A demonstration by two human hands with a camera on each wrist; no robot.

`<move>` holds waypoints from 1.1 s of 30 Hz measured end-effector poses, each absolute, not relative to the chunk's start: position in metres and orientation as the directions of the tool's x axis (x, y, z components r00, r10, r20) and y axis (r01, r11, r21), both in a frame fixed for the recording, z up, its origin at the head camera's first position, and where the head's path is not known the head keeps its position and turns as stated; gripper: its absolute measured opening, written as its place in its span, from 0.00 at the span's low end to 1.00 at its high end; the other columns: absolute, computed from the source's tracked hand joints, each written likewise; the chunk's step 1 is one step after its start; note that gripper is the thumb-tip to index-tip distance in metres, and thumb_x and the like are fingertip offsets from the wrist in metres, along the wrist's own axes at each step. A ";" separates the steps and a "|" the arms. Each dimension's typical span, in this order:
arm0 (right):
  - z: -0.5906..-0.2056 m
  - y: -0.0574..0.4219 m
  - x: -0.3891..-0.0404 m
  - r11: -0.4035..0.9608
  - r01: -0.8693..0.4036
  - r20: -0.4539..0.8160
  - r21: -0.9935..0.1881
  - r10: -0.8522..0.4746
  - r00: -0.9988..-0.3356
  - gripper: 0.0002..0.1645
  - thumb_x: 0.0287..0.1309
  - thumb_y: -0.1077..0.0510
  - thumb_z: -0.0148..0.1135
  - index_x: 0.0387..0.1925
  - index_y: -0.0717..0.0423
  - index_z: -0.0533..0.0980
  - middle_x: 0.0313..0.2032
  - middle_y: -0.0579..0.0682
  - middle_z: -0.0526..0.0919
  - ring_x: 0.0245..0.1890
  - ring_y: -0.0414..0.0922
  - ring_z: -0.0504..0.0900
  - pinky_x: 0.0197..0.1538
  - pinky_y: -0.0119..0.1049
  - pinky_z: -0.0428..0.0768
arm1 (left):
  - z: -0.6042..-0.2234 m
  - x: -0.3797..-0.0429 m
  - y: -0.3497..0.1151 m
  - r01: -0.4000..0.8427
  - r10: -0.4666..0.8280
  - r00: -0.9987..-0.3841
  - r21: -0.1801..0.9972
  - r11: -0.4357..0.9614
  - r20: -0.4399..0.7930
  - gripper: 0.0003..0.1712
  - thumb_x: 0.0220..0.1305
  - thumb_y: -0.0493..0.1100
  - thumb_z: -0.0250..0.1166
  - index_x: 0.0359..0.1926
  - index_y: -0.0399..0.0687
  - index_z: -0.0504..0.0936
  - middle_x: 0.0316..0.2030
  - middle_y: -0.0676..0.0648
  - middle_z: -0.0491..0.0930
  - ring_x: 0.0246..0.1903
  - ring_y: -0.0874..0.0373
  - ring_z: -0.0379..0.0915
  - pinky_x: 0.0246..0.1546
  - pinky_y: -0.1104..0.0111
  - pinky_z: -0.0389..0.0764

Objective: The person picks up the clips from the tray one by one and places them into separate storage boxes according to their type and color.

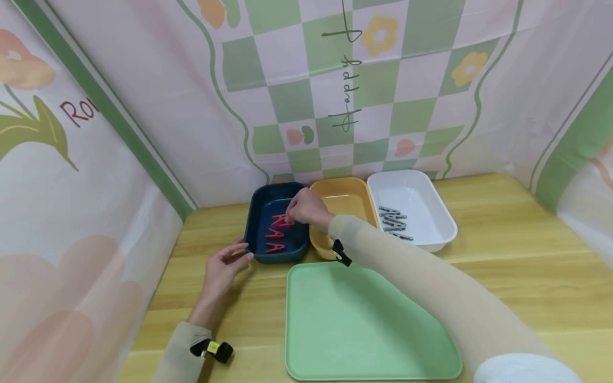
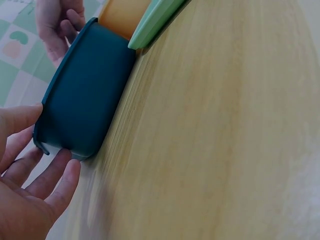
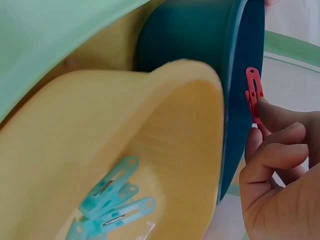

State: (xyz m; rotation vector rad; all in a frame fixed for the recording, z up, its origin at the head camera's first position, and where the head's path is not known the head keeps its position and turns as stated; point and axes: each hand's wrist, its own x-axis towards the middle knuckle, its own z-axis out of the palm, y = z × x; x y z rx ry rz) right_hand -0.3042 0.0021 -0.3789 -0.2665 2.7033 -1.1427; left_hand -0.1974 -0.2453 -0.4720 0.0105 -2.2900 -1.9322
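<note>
My right hand (image 1: 306,206) is over the dark blue bin (image 1: 253,215), pinching a red plastic clothespin (image 3: 254,92) between thumb and fingers. Below it, several more red clothespins (image 1: 275,248) lie spread on that bin's floor. At the bin's near left corner, my left hand (image 1: 225,270) has its fingers extended against the rim and outer wall. The left wrist view shows this hand (image 2: 30,175) beside the dark blue bin (image 2: 90,90), thumb tip right at the rim.
Touching the blue bin, a yellow bin (image 3: 185,115) holds several teal clothespins (image 3: 122,217). Right of it, a white bin (image 1: 431,213) contains several grey clothespins (image 1: 392,218). A green tray (image 1: 354,330) lies in front, partly under my right forearm. A patterned cloth (image 1: 335,96) hangs behind.
</note>
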 end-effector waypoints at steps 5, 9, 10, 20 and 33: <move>-0.383 0.005 -0.308 0.690 -0.105 -0.105 -0.716 -0.255 -0.961 0.02 0.58 0.61 0.77 0.32 0.57 0.91 0.35 0.50 0.91 0.34 0.46 0.81 0.29 0.32 0.76 | -0.471 -0.197 -0.245 0.095 -0.098 -0.989 0.982 0.165 0.112 0.19 0.64 0.28 0.73 0.55 0.29 0.84 0.68 0.38 0.76 0.57 0.39 0.81 0.49 0.68 0.88; -0.385 0.005 -0.310 0.693 -0.130 -0.088 -0.709 -0.270 -0.959 0.04 0.58 0.61 0.77 0.36 0.57 0.91 0.35 0.48 0.91 0.35 0.44 0.82 0.31 0.32 0.80 | -0.472 -0.197 -0.244 0.097 -0.094 -0.989 0.982 0.161 0.113 0.19 0.63 0.27 0.73 0.55 0.29 0.84 0.68 0.39 0.76 0.58 0.39 0.81 0.50 0.68 0.88; -0.385 0.004 -0.310 0.692 -0.128 -0.089 -0.710 -0.269 -0.959 0.05 0.58 0.61 0.78 0.37 0.58 0.91 0.35 0.48 0.91 0.33 0.44 0.82 0.30 0.33 0.81 | -0.472 -0.197 -0.244 0.096 -0.092 -0.989 0.981 0.166 0.112 0.19 0.64 0.28 0.73 0.56 0.29 0.84 0.69 0.39 0.76 0.58 0.39 0.81 0.49 0.68 0.88; -0.376 0.013 -0.303 0.607 -0.124 -0.065 -0.785 -0.280 -0.958 0.09 0.59 0.61 0.79 0.41 0.57 0.90 0.32 0.49 0.89 0.15 0.42 0.72 0.23 0.44 0.84 | -0.473 -0.195 -0.243 0.104 -0.095 -0.988 0.979 0.174 0.121 0.19 0.64 0.28 0.73 0.56 0.30 0.85 0.68 0.39 0.76 0.55 0.47 0.84 0.47 0.66 0.89; -0.355 0.048 -0.251 0.505 -0.246 0.048 -0.827 -0.374 -0.926 0.06 0.58 0.59 0.80 0.37 0.52 0.89 0.33 0.46 0.87 0.29 0.48 0.79 0.23 0.34 0.75 | -0.471 -0.195 -0.244 0.089 -0.101 -0.989 0.981 0.173 0.108 0.18 0.65 0.29 0.72 0.56 0.30 0.85 0.68 0.40 0.76 0.58 0.40 0.81 0.47 0.67 0.89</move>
